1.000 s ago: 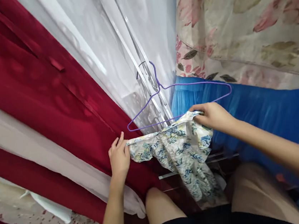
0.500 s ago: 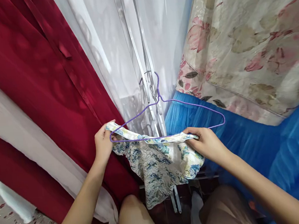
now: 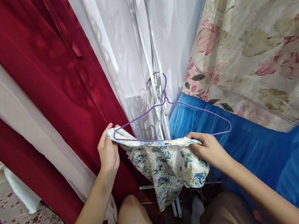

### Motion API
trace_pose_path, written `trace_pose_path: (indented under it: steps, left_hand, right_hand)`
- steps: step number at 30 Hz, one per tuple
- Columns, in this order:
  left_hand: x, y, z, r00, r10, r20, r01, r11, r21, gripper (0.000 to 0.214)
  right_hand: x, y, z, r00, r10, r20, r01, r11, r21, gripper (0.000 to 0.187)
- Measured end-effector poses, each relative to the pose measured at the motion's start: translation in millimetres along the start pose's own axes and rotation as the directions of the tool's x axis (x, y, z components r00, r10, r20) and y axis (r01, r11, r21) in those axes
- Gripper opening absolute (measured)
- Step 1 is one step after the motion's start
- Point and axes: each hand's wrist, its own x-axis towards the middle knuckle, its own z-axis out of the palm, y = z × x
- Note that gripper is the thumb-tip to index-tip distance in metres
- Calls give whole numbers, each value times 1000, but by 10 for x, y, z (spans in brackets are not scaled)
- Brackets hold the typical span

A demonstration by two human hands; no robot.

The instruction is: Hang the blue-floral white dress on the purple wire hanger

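A purple wire hanger hangs by its hook from a white metal rail. A small cloth with a blue and yellow flower print stretches along the hanger's bottom bar and droops below it. My left hand pinches the cloth's left end at the hanger's left corner. My right hand is closed on the cloth's upper edge near the right part of the bar. Whether the cloth lies over the bar or just in front of it is unclear.
Red fabric and a white sheer curtain hang to the left. Blue netting and a floral cloth hang on the right. My bare knees show at the bottom.
Both hands have lifted the printed cloth up to the hanger's bottom bar. My left hand has carried its end to the hanger's left corner. The view has tilted upward.
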Motion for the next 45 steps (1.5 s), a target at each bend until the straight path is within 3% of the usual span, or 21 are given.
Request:
trace_pose_path:
  steps: [4, 8, 12, 18, 26, 35, 38, 42, 45]
  left_hand:
    - [86, 276, 114, 982, 189, 25, -191, 974, 120, 54]
    - [116, 337, -62, 962, 272, 33, -268, 913, 307, 49]
    - [138, 341, -230, 968, 242, 64, -246, 878, 410, 50]
    - [59, 312, -222, 964, 266, -14, -253, 929, 269, 47]
    - [-74, 173, -307, 955, 294, -40, -271, 918, 289, 48]
    - [-324, 108, -415, 918, 393, 51, -367, 793, 486, 34]
    - [-279, 214, -322, 883, 455, 110, -446, 746, 495, 32]
    - [-30, 372, -23, 826, 530, 192, -551, 686, 476, 27]
    - [141, 306, 157, 859, 498, 117, -502, 777, 379, 25]
  right_hand:
    - [-39, -93, 129, 999, -29, 26, 27, 997, 67, 19]
    - [-37, -82, 171, 1000, -15, 6, 14, 998, 57, 18]
    - [-30, -49, 144, 1000, 1, 7, -1, 999, 34, 19]
    - [-74, -46, 96, 1000, 23, -8, -22, 999, 33, 18]
    - [-125, 40, 55, 999, 42, -33, -42, 999, 8, 18]
    - [-142, 88, 136, 998, 49, -48, -50, 999, -17, 19]
    - [-143, 27, 148, 1000, -12, 3, 12, 1000, 24, 18]
    - [-173, -39, 151, 999, -21, 28, 18, 995, 100, 18]
    - [-205, -34, 135, 1000, -16, -6, 16, 997, 80, 18]
